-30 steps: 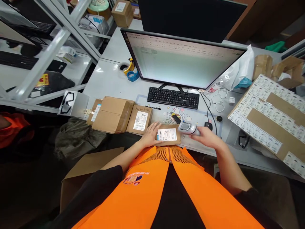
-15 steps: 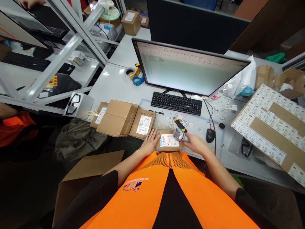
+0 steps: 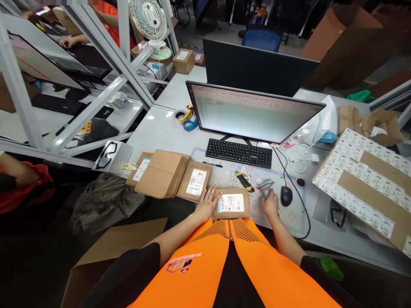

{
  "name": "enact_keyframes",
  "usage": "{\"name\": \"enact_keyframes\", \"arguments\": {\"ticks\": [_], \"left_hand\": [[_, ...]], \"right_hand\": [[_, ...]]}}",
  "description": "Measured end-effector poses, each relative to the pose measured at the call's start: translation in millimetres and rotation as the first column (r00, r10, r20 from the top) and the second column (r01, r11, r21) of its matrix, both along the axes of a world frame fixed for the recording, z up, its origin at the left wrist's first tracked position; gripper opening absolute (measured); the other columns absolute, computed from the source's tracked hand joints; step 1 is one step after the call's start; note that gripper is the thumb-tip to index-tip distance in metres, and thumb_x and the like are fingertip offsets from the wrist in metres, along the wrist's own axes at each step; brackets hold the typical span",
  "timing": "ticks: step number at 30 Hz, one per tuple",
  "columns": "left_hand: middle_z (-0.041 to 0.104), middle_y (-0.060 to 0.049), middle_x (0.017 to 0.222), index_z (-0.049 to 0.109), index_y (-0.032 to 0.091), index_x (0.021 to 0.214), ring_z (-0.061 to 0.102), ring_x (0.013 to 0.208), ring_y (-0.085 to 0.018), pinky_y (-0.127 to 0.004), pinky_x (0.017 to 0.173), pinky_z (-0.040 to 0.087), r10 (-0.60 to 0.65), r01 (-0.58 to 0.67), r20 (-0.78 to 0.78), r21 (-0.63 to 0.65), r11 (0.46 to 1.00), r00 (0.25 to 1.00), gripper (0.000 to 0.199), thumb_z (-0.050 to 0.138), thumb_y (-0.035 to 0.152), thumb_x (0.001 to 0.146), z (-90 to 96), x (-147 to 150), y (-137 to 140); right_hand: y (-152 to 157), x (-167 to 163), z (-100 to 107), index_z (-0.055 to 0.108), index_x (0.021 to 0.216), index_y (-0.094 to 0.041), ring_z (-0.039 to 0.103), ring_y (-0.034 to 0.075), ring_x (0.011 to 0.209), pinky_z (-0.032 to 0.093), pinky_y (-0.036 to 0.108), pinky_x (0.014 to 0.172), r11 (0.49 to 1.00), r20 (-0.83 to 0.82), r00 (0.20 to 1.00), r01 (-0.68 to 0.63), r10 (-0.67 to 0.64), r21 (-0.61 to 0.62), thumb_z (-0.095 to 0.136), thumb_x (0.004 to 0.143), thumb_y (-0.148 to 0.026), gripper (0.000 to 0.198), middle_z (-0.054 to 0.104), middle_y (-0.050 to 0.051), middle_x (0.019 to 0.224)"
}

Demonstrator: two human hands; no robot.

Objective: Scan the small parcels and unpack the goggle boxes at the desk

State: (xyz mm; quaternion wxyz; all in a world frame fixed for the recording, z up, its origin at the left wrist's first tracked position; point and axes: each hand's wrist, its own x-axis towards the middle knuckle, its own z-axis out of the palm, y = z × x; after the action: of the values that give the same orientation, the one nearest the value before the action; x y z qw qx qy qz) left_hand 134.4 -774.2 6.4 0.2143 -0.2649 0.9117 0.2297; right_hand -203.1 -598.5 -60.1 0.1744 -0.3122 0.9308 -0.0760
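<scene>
A small cardboard parcel (image 3: 231,216) with a white label facing up lies at the desk's front edge, close against my orange vest. My left hand (image 3: 206,206) rests flat on its left end, fingers stretched out and apart. To the right of the parcel, my right hand (image 3: 270,204) is wrapped around a grey handheld barcode scanner (image 3: 266,186), which is slightly blurred and off the label. Between scanner and keyboard lies a yellow and black utility knife (image 3: 245,182).
A keyboard (image 3: 239,153) and monitor (image 3: 253,113) stand ahead, with a mouse (image 3: 286,196) to the right. Labelled boxes (image 3: 162,173) sit at left. A label-covered cardboard sheet (image 3: 362,188) is at right. An open carton (image 3: 118,241) stands below the desk. A co-worker's arm (image 3: 14,171) shows far left.
My right hand has carried the scanner rightward, from over the parcel's label to beside the parcel. My left hand stays on the parcel. The view has tilted up a little.
</scene>
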Motion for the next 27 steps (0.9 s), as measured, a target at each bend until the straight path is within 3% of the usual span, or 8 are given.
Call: {"name": "enact_keyframes", "arguments": {"ticks": [3, 7, 10, 13, 16, 20, 24, 27], "left_hand": [[0.009, -0.025, 0.190, 0.020, 0.026, 0.186, 0.007, 0.178, -0.043, -0.065, 0.142, 0.010, 0.000, 0.000, 0.003, 0.028, 1.000, 1.000, 0.114, 0.085, 0.041, 0.094, 2.3, -1, -1], [0.012, -0.026, 0.189, 0.027, 0.023, 0.185, 0.009, 0.177, -0.045, -0.064, 0.142, 0.009, 0.016, -0.016, -0.022, 0.029, 0.999, 1.000, 0.122, 0.094, 0.048, 0.085, 3.0, 0, -2], [0.015, -0.026, 0.189, 0.029, 0.023, 0.184, 0.011, 0.177, -0.048, -0.066, 0.142, 0.009, 0.039, -0.038, -0.040, 0.028, 0.999, 0.998, 0.130, 0.097, 0.056, 0.079, 1.8, 0, -1], [0.016, -0.026, 0.189, 0.029, 0.022, 0.184, 0.011, 0.176, -0.049, -0.066, 0.142, 0.010, 0.041, -0.040, -0.026, 0.020, 0.999, 0.999, 0.134, 0.099, 0.058, 0.076, 0.7, -1, -1], [0.016, -0.026, 0.189, 0.029, 0.022, 0.184, 0.012, 0.176, -0.049, -0.065, 0.142, 0.010, 0.029, -0.029, -0.019, 0.004, 1.000, 0.999, 0.135, 0.101, 0.055, 0.074, 1.2, -2, 0], [0.014, -0.027, 0.189, 0.029, 0.021, 0.184, 0.010, 0.177, -0.049, -0.066, 0.142, 0.009, 0.032, -0.032, -0.021, 0.017, 0.999, 0.999, 0.134, 0.099, 0.057, 0.075, 3.0, -3, 0], [0.014, -0.027, 0.189, 0.028, 0.021, 0.184, 0.009, 0.176, -0.050, -0.067, 0.141, 0.010, 0.031, -0.030, -0.015, 0.026, 0.999, 0.999, 0.137, 0.100, 0.055, 0.073, 2.4, -3, 0], [0.016, -0.026, 0.189, 0.028, 0.023, 0.184, 0.011, 0.176, -0.050, -0.067, 0.141, 0.009, 0.032, -0.032, -0.028, 0.016, 0.999, 0.999, 0.140, 0.101, 0.052, 0.069, 0.2, -3, 0]], "right_hand": [[-2, -6, -8, 0.039, 0.169, -0.001, 0.066, 0.044, 0.131, 0.053, 0.052, 0.112, 0.998, 0.038, 0.998, 0.039, -0.041, 0.054, 0.058, 0.098, -0.044, 0.085, 0.066, 0.032, 0.141], [-32, -29, 9, 0.039, 0.170, 0.003, 0.058, 0.046, 0.141, 0.048, 0.055, 0.118, 0.996, -0.031, 0.996, 0.090, -0.089, 0.007, 0.060, 0.098, -0.051, 0.092, 0.059, 0.036, 0.152], [-76, -44, 29, 0.045, 0.169, -0.003, 0.045, 0.043, 0.155, 0.040, 0.055, 0.128, 1.000, -0.019, 1.000, -0.012, 0.011, -0.021, 0.053, 0.102, -0.039, 0.077, 0.051, 0.031, 0.166], [-124, -50, 41, 0.048, 0.170, -0.010, 0.030, 0.041, 0.167, 0.032, 0.055, 0.134, 0.991, 0.060, 0.991, -0.125, 0.123, 0.039, 0.055, 0.103, -0.035, 0.072, 0.036, 0.025, 0.180], [-157, -49, 40, 0.044, 0.175, -0.015, 0.014, 0.043, 0.174, 0.024, 0.060, 0.137, 0.976, 0.110, 0.981, -0.174, 0.160, 0.133, 0.059, 0.104, -0.035, 0.075, 0.019, 0.021, 0.189], [-179, -48, 35, 0.048, 0.172, -0.014, 0.000, 0.047, 0.176, 0.016, 0.069, 0.138, 0.949, 0.147, 0.973, -0.207, 0.175, 0.240, 0.060, 0.107, -0.037, 0.071, 0.005, 0.021, 0.191], [-196, -52, 39, 0.043, 0.175, -0.017, -0.003, 0.045, 0.176, 0.013, 0.070, 0.138, 0.941, 0.163, 0.970, -0.221, 0.183, 0.256, 0.060, 0.108, -0.042, 0.074, 0.001, 0.019, 0.192], [-204, -51, 47, 0.046, 0.173, -0.018, 0.004, 0.047, 0.175, 0.020, 0.070, 0.135, 0.938, 0.181, 0.966, -0.227, 0.184, 0.261, 0.063, 0.105, -0.037, 0.073, 0.010, 0.020, 0.191]]}}
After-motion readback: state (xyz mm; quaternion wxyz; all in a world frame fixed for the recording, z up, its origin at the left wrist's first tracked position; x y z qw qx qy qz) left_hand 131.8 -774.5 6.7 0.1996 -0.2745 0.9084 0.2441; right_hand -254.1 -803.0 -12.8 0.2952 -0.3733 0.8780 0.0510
